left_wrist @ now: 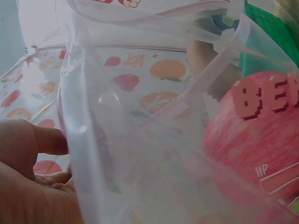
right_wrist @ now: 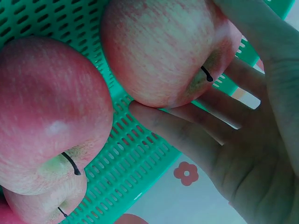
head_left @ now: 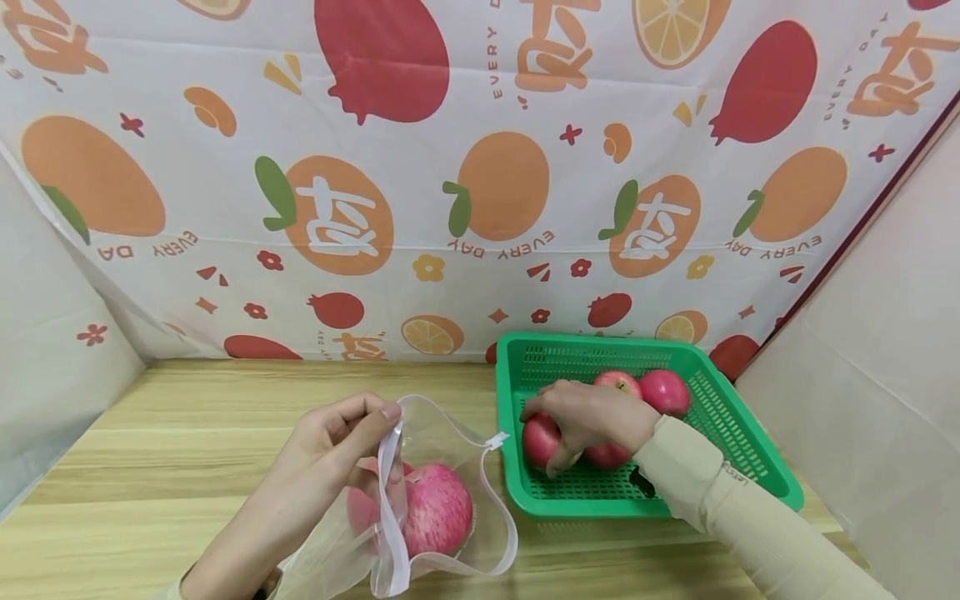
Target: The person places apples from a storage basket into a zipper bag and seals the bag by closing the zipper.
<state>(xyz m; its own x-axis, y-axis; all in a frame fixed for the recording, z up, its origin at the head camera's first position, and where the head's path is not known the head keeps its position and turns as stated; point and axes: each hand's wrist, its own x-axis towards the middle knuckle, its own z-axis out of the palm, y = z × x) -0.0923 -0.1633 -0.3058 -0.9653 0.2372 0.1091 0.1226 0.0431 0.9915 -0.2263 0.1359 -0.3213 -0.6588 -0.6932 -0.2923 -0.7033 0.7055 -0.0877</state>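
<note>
Between thumb and fingers, my left hand (head_left: 322, 458) pinches the zip edge of a clear plastic zip bag (head_left: 392, 533), whose mouth gapes toward the basket. Inside lies a red apple (head_left: 442, 510), with more red behind the film at its left. The left wrist view shows printed lettering over the apple (left_wrist: 252, 135). My right hand (head_left: 592, 414) reaches into a green plastic basket (head_left: 585, 505). Its thumb and fingers curl round a red apple (right_wrist: 163, 51) at the basket's left side. Other apples (head_left: 665, 393) sit beside and behind this hand, one partly hidden under it.
Basket and bag stand on a wood-grain table (head_left: 187, 442), the bag close to the basket's left wall. A fruit-printed cloth (head_left: 450, 292) hangs behind. A pale panel (head_left: 885, 358) rises at the right, another (head_left: 52, 333) at the left.
</note>
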